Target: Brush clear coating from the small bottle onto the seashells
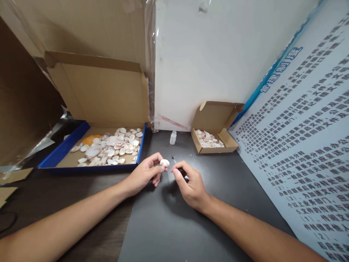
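Note:
Between the thumb and fingers of my left hand [148, 170] is a small white seashell [164, 163] with brownish marks. Just to its right, my right hand [190, 185] is closed around the dark cap of a small brush [173, 159]. The brush's thin stem and dark tip point up and left, apart from the shell. Beyond both hands, a small clear glass bottle [173, 138] with whitish contents stands upright and uncapped on the dark table. Part of the brush cap is hidden by my right fingers.
At the left, an open blue-edged cardboard box [89, 168] holds many loose seashells and an orange one. A smaller open cardboard box [218, 149] with shells stands at the back right. A white panel [207, 62] rises behind, and a printed board [308, 120] leans along the right side.

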The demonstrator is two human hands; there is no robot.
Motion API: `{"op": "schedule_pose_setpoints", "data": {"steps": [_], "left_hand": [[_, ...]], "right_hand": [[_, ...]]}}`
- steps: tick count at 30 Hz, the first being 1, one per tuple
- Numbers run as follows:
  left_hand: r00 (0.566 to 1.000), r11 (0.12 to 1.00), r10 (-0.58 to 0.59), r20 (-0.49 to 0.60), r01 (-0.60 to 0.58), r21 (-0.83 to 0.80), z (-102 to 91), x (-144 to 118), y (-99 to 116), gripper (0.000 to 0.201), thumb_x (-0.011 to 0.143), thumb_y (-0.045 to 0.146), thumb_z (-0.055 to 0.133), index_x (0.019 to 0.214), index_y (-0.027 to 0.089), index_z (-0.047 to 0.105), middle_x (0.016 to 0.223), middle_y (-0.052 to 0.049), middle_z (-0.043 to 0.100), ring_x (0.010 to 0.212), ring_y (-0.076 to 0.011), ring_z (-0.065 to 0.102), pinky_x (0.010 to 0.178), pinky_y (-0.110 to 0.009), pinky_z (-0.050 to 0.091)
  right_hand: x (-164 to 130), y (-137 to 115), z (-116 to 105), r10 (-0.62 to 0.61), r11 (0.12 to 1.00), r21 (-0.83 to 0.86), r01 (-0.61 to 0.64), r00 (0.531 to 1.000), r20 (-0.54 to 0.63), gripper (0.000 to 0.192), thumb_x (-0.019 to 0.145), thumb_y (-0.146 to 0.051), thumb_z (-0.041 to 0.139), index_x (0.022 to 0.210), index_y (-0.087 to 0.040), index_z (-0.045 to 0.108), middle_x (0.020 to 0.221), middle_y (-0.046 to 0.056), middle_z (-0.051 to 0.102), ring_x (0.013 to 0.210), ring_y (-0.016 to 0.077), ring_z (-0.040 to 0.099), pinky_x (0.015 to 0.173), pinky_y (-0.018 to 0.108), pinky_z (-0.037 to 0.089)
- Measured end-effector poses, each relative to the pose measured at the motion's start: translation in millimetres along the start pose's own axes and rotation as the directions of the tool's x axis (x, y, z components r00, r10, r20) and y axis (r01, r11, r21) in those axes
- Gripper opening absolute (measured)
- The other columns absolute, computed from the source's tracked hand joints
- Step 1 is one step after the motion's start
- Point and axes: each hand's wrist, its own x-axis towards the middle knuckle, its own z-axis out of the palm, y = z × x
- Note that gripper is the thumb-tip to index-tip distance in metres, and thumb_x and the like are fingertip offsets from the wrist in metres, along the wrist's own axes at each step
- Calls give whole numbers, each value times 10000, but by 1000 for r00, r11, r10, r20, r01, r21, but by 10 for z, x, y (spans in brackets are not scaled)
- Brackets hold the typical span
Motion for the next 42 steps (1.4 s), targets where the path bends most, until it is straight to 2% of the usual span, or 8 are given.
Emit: {"op": "schedule_pose_setpoints", "data": {"steps": [6,13,18,20,26,30,34,42], "left_hand": [[1000,999,14,1,-14,44,4,2,7,234,793,300,664,821,183,463,651,71,559,375,-31,430,389,-171,395],[1000,999,13,-8,-12,33,17,-7,17,236,798,306,669,818,182,469,671,65,554,400,-29,416,412,-179,428],[1000,998,17,-7,-16,54,14,-7,19,228,801,303,660,824,187,464,634,74,546,384,-34,422,394,-169,395],[1000,997,19,-9,-18,71,16,-8,21,226,803,301,657,822,188,463,622,77,539,381,-33,422,390,-166,382],[999,995,33,1,-33,90,26,-6,31,274,804,358,669,820,184,458,686,60,551,405,-28,412,412,-177,410],[999,994,33,8,-34,100,23,-1,28,275,808,358,664,821,183,453,715,53,561,403,-24,415,409,-179,408],[1000,992,30,-10,-28,119,19,-3,21,272,816,342,660,822,193,433,649,82,510,388,-29,407,403,-178,399],[999,988,39,24,-42,146,10,-5,7,288,838,381,646,840,185,434,736,69,499,413,-17,423,411,-176,391]], "right_hand": [[-67,39,-40,-95,989,129,72,979,182,256,974,-323,383,888,-185,581,557,-59,412,479,92,400,511,219,347],[-23,16,1,-20,1000,16,19,1000,20,209,955,-328,435,844,-196,552,583,-49,446,510,97,416,511,213,356],[-75,51,-20,-60,989,144,36,983,171,283,993,-355,362,881,-186,560,558,-58,432,481,91,409,502,213,346],[-91,71,-24,-81,984,169,47,978,195,298,999,-362,347,884,-185,557,552,-58,426,474,92,403,502,218,341],[-54,91,16,1,993,118,-7,999,51,244,994,-363,383,920,-191,540,600,-55,410,531,101,398,540,225,346],[-63,75,8,-6,985,171,-14,993,117,250,1001,-363,364,904,-192,519,585,-55,437,509,96,405,519,218,339],[-87,70,-17,-43,979,205,5,982,183,286,1002,-365,342,839,-194,504,544,-62,411,475,92,383,495,217,317],[-39,68,20,-34,994,108,26,997,74,179,977,-318,418,894,-193,517,614,-57,418,535,92,391,539,213,336]]}}
